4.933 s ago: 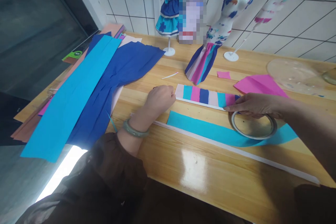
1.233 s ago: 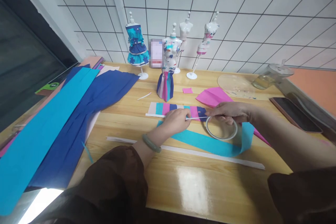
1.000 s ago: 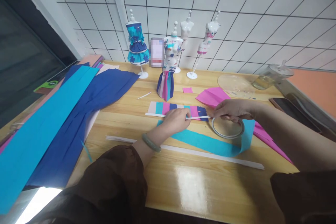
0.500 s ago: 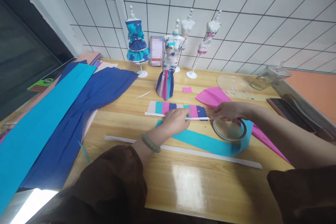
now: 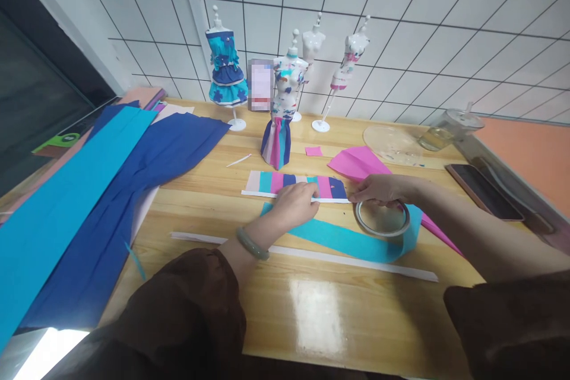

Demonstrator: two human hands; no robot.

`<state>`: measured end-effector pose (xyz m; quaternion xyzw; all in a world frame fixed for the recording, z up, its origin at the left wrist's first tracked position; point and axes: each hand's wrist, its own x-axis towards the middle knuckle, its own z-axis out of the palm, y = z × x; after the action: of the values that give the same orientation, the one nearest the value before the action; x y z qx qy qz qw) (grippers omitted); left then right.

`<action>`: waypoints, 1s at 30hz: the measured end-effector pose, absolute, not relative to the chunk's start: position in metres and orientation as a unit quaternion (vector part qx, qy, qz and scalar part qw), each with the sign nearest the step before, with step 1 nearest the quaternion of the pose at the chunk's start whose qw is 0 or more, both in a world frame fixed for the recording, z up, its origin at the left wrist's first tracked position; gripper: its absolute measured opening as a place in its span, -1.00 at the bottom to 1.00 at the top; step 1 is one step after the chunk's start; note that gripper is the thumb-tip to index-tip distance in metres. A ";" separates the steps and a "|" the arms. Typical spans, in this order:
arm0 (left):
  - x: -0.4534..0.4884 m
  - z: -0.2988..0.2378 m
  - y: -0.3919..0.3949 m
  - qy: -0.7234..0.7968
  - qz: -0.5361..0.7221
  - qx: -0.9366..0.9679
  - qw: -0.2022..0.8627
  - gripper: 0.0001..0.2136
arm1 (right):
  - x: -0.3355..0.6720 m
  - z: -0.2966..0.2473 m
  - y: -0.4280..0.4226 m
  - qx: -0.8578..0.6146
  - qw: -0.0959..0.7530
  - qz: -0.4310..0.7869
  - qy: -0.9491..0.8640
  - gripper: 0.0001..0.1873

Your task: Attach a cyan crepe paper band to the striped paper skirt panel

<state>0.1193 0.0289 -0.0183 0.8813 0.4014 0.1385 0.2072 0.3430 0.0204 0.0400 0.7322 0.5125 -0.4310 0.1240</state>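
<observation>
A strip of coloured paper panels (image 5: 276, 180) in pale pink, turquoise, magenta and dark blue lies on the wooden table. White tape (image 5: 258, 193) runs along its near edge. My left hand (image 5: 297, 202), with curled fingers, presses on that tape near the middle; its fingertips are partly hidden. At the right end of the strip, my right hand (image 5: 383, 189) is closed on a roll of tape (image 5: 382, 233), and the tape stretches from there along the edge. A turquoise paper band (image 5: 342, 238) curves below the roll. Nearer me lies a long white strip (image 5: 329, 258).
Behind the strip stands a mannequin (image 5: 287, 86) in a striped skirt, with another in a blue dress (image 5: 227, 68) and two more behind. Dark blue crepe paper (image 5: 146, 172) covers the left side. Magenta paper (image 5: 358, 161), a phone (image 5: 484, 191) and a lidded cup (image 5: 449, 129) lie right.
The whole view has shifted slightly, so things appear a little further left. Both hands keep nearly the same places on the tape and the roll.
</observation>
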 end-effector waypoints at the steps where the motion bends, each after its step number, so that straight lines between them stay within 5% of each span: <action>1: 0.119 -0.019 0.029 0.401 0.140 0.882 0.205 -0.82 | 0.344 0.039 0.021 0.732 0.125 -0.430 0.514 -0.71; 30: 0.134 -0.022 0.026 0.479 0.116 0.861 0.123 -0.80 | 0.336 0.038 0.021 0.753 0.174 -0.355 0.526 -0.65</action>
<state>0.1342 0.0258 -0.0222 0.8611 0.4794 0.1163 0.1227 0.3359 0.0213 0.0379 0.7531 0.5262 -0.3546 0.1740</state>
